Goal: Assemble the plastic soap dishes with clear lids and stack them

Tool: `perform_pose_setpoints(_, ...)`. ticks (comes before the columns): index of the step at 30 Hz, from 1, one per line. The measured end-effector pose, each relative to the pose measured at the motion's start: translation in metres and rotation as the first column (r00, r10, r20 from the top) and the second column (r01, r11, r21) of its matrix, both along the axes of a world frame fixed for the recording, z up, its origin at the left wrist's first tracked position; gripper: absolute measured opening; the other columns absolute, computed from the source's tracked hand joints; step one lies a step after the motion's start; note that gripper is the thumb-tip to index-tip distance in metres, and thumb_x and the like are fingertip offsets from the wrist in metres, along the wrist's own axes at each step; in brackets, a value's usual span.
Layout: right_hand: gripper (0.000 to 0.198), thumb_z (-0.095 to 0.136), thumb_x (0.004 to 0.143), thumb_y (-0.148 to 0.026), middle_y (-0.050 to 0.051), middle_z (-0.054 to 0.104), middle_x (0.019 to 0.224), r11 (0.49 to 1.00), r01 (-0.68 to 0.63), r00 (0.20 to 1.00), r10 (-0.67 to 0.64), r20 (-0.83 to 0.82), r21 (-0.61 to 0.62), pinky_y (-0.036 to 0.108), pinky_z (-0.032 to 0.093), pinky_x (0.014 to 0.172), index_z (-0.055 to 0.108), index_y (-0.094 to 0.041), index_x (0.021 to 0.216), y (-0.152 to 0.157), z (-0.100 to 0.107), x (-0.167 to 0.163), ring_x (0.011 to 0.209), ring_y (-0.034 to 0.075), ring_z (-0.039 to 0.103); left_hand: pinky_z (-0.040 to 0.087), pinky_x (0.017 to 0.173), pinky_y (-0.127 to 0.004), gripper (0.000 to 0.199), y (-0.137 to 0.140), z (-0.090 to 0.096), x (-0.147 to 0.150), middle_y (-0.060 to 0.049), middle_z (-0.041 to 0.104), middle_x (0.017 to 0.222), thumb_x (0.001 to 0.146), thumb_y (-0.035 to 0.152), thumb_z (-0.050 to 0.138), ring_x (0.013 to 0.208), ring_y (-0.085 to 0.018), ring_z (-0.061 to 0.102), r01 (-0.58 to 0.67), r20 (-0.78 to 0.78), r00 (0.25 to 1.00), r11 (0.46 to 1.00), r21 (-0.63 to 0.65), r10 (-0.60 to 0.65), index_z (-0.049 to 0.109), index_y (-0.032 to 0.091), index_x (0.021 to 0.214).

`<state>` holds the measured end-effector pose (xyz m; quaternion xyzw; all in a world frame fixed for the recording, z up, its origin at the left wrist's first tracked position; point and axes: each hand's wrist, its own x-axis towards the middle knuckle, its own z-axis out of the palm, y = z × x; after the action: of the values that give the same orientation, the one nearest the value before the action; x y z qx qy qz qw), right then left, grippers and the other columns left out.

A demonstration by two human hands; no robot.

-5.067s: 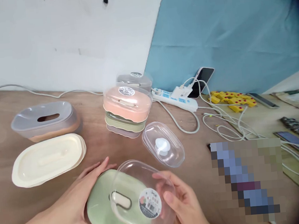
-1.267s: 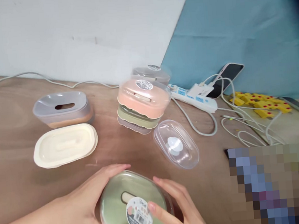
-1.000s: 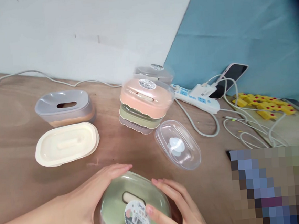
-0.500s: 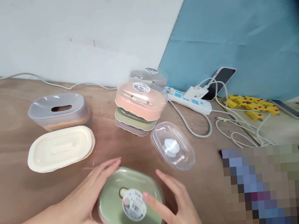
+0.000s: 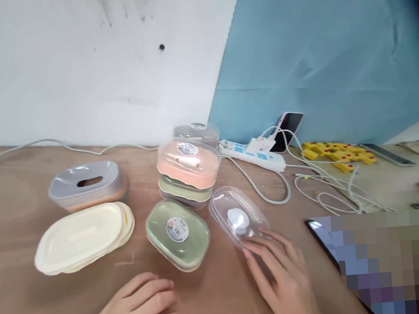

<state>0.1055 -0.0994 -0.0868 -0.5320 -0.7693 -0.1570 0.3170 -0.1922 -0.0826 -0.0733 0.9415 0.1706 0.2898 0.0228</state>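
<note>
A green oval lidded box (image 5: 177,234) with a clear cover and a round label stands on the table between my hands. My left hand (image 5: 143,307) rests in front of it, empty, fingers loosely bent and slightly apart. At the right, my right hand (image 5: 282,274) reaches to the near end of a clear plastic lid (image 5: 248,212) with a whitish round sticker. Its fingertips touch the lid's rim, with the thumb apart from the other fingers. Cream oval lids (image 5: 81,237) lie stacked at the left, in front of nested grey and orange oval boxes (image 5: 84,186).
Stacked pink and green boxes (image 5: 188,163) stand behind, a grey one further back. A white power strip (image 5: 253,156), cables, a leaning phone (image 5: 287,129) and yellow blocks (image 5: 340,154) occupy the right. A dark-edged device (image 5: 323,240) lies right of my right hand.
Both hands have let go of the green box, which now stands further from me. My left hand has drawn back; my right hand has moved right to the clear lid. The view has tilted up.
</note>
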Motion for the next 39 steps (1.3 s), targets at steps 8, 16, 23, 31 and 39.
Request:
perform_pose_setpoints(8, 0.014, 0.053, 0.090, -0.012, 0.004, 0.071, 0.077, 0.988, -0.039, 0.993, 0.055, -0.101, 0.146, 0.037, 0.042, 0.081, 0.065, -0.018, 0.089, -0.002, 0.005, -0.007, 0.082, 0.022, 0.061, 0.039, 0.096, -0.039, 0.036, 0.004, 0.023, -0.023, -0.004, 0.071, 0.106, 0.081, 0.006, 0.046, 0.107, -0.022, 0.059, -0.308, -0.106, 0.943, 0.948, 0.078, 0.315, 0.056, 0.023, 0.111)
perform_pose_setpoints(16, 0.013, 0.051, 0.092, -0.013, 0.006, 0.071, 0.078, 0.990, -0.017, 0.994, 0.031, -0.104, 0.137, 0.038, 0.041, 0.081, 0.063, -0.017, 0.090, -0.003, 0.006, -0.007, 0.082, 0.022, 0.061, 0.037, 0.088, -0.047, 0.025, 0.045, 0.084, -0.086, -0.010, 0.063, 0.112, 0.092, 0.036, 0.045, 0.104, -0.031, 0.055, -0.692, -0.257, 0.652, 0.698, 0.184, 0.714, 0.054, 0.020, 0.109)
perform_pose_setpoints(23, 0.012, 0.056, 0.089, -0.009, 0.004, 0.072, 0.077, 0.986, -0.036, 0.991, 0.057, -0.124, 0.165, 0.039, 0.039, 0.086, 0.065, -0.017, 0.089, -0.008, 0.010, -0.011, 0.085, 0.022, 0.061, 0.031, 0.098, -0.056, 0.055, 0.095, 0.099, -0.097, -0.015, 0.053, 0.128, 0.096, 0.049, 0.031, 0.123, -0.036, 0.043, -0.856, -0.385, 0.404, 0.492, 0.162, 0.830, 0.045, 0.009, 0.130)
perform_pose_setpoints(31, 0.012, 0.057, 0.088, -0.009, 0.001, 0.072, 0.077, 0.982, -0.087, 0.977, 0.117, -0.178, 0.167, 0.039, 0.038, 0.093, 0.065, -0.018, 0.091, -0.017, 0.012, -0.018, 0.085, 0.018, 0.063, 0.037, 0.103, -0.049, 0.089, 0.128, 0.052, -0.134, -0.003, 0.051, 0.131, 0.076, 0.077, 0.046, 0.119, -0.034, 0.052, -0.823, -0.232, 0.503, 0.380, -0.423, 0.832, 0.031, 0.019, 0.142)
perform_pose_setpoints(39, 0.010, 0.058, 0.088, -0.012, 0.000, 0.072, 0.076, 0.979, -0.084, 0.979, 0.115, -0.165, 0.187, 0.040, 0.039, 0.092, 0.064, -0.018, 0.090, -0.017, 0.013, -0.017, 0.084, 0.018, 0.064, 0.033, 0.105, -0.057, 0.088, 0.111, 0.059, -0.136, -0.008, 0.043, 0.143, 0.075, 0.065, 0.062, 0.125, -0.038, 0.045, -0.702, 0.026, 0.460, 0.382, -0.601, 0.888, 0.028, 0.026, 0.147)
